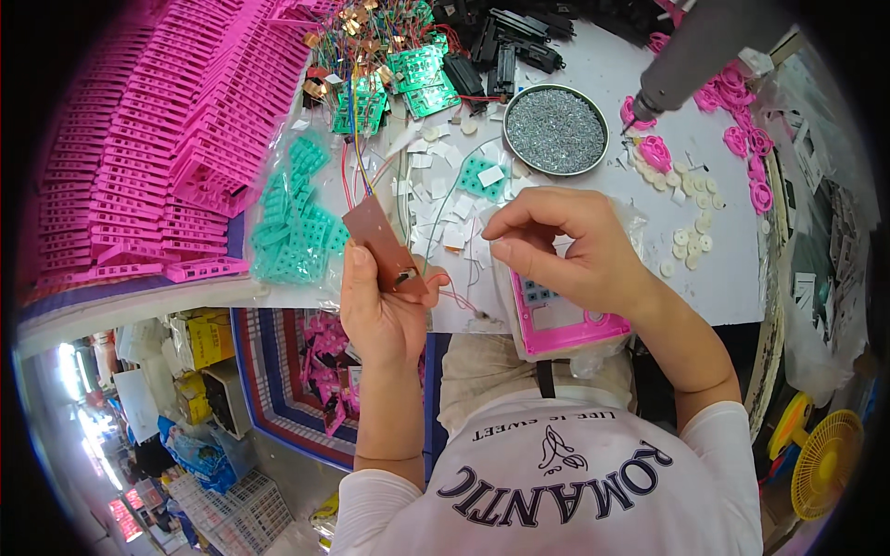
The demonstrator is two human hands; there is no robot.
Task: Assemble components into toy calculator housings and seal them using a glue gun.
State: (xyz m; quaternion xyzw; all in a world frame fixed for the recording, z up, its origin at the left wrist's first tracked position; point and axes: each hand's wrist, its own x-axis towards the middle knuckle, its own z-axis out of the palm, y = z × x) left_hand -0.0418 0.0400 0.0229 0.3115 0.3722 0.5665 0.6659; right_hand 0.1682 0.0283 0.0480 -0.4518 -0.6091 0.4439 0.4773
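Observation:
My left hand [375, 310] is closed around a brown circuit board [382, 243], tilted, its coloured wires running up toward the far side of the table. A small dark part sits at the board's lower end, and a red wire loops out beside my fingers. To the right, my right hand [575, 246] hovers with thumb and forefinger brought together in a pinch; anything between the tips is too small to make out. Beneath it lies a pink plastic casing [528, 335] at the table's front edge, with a teal button pad [538, 295] inside, partly hidden by that hand.
Stacked pink casings [139, 139] fill the left. A bag of teal button pads [297, 218] lies closer in. Green circuit boards [422, 74] and black parts [510, 46] are at the back. A round tin of screws [556, 130] stands below a hanging electric screwdriver [686, 69]. Cream discs [691, 236] lie right.

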